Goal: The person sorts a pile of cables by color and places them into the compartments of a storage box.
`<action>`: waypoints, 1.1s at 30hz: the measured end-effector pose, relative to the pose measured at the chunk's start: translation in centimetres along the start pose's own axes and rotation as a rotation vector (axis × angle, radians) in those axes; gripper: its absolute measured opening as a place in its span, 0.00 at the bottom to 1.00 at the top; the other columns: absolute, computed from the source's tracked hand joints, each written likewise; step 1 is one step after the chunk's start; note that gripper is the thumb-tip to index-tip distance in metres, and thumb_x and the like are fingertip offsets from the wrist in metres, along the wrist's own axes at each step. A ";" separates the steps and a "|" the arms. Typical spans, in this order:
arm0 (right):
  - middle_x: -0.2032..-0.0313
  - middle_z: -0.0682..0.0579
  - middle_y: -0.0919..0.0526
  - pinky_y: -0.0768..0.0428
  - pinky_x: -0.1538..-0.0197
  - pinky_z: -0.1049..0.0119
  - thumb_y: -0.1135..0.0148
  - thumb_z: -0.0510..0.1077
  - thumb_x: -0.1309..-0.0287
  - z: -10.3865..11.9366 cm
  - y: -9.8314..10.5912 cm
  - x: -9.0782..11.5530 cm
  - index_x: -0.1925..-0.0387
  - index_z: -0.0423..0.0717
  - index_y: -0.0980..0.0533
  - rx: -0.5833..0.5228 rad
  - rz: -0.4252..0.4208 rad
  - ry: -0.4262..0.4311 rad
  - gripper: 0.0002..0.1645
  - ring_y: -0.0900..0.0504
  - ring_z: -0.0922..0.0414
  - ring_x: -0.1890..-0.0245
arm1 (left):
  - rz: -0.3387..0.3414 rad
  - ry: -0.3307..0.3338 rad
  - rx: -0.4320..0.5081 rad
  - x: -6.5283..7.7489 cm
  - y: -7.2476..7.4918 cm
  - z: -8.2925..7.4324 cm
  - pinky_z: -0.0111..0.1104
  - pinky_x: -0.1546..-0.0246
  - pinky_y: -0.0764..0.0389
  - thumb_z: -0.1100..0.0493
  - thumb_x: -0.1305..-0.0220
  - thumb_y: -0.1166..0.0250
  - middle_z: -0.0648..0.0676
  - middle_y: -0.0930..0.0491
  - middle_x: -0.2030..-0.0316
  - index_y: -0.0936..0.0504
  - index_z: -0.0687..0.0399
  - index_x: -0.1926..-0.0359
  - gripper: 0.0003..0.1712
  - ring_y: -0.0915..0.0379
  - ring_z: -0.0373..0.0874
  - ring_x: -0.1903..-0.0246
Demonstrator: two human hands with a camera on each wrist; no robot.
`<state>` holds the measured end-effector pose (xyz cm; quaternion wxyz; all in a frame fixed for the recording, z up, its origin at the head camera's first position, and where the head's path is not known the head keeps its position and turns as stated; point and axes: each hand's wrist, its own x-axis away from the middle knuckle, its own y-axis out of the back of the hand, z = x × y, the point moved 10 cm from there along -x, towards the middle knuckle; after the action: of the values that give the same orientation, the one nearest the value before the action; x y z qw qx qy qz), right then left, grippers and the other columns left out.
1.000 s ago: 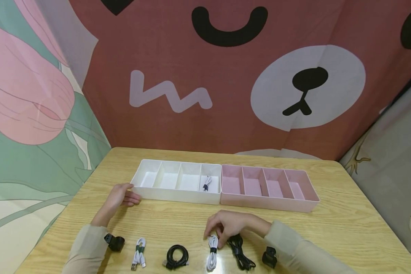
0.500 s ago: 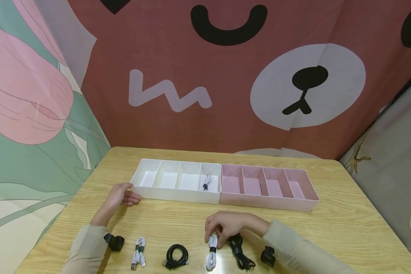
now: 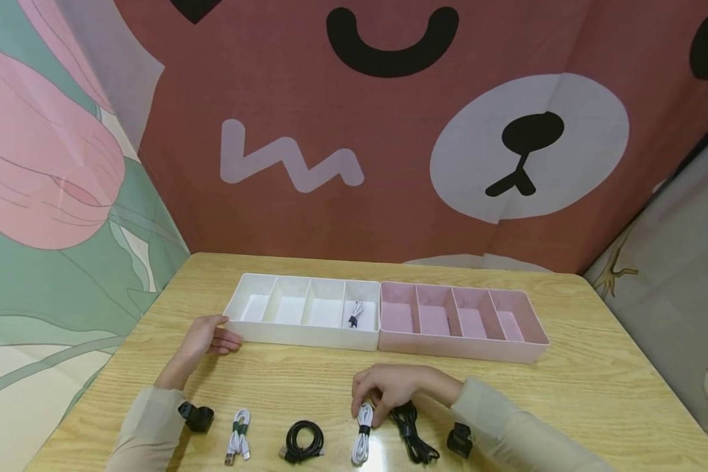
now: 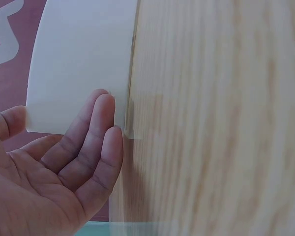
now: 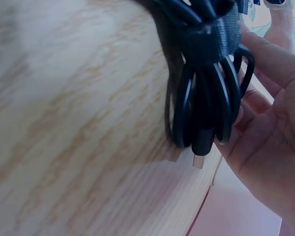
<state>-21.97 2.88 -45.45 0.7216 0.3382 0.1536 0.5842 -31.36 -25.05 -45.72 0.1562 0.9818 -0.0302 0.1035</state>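
My left hand [image 3: 206, 337] touches the left front corner of a white divided box [image 3: 307, 336], its fingers loosely extended along the outside in the left wrist view. My right hand [image 3: 389, 385] pinches the upper end of a white cable bundle [image 3: 362, 440], bound with a black strap, between thumb and fingers on the wooden table. Close beside that hand lies a black cable bundle [image 3: 412, 436]. It fills the foreground of the right wrist view, strap [image 5: 206, 42] and metal plug [image 5: 198, 161] showing, and covers part of the fingers.
A pink divided box [image 3: 460, 347] adjoins the white one on the right. One small white cable [image 3: 356, 314] lies in the white box's rightmost compartment. A coiled black cable [image 3: 304, 452] and a white cable with green strap [image 3: 239, 436] lie near the table's front.
The white cable bundle has shifted very slightly left with my right hand. My left hand has stayed at the white box's corner.
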 end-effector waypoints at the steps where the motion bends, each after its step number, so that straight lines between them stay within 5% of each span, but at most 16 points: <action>1: 0.67 0.58 0.26 0.28 0.73 0.79 0.30 0.34 0.60 0.0 0.0 0.0 0.62 0.43 0.20 0.008 0.002 0.002 0.18 0.34 0.74 0.79 | -0.001 0.001 0.001 0.0 0.0 0.0 0.35 0.73 0.20 0.55 0.32 0.62 0.54 0.17 0.77 0.31 0.80 0.55 0.27 0.20 0.44 0.76; 33: 0.68 0.64 0.30 0.31 0.71 0.79 0.32 0.37 0.55 -0.6 0.3 0.1 0.65 0.45 0.24 -0.084 -0.028 -0.027 0.13 0.34 0.71 0.75 | 0.004 -0.005 0.043 -0.4 0.2 0.8 0.33 0.74 0.21 0.49 0.37 0.58 0.54 0.18 0.77 0.31 0.79 0.56 0.31 0.20 0.43 0.77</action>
<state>-22.53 3.14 -45.64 0.7452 0.3131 0.1240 0.5756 -31.65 -25.47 -46.48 0.1345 0.9852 -0.0304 0.1018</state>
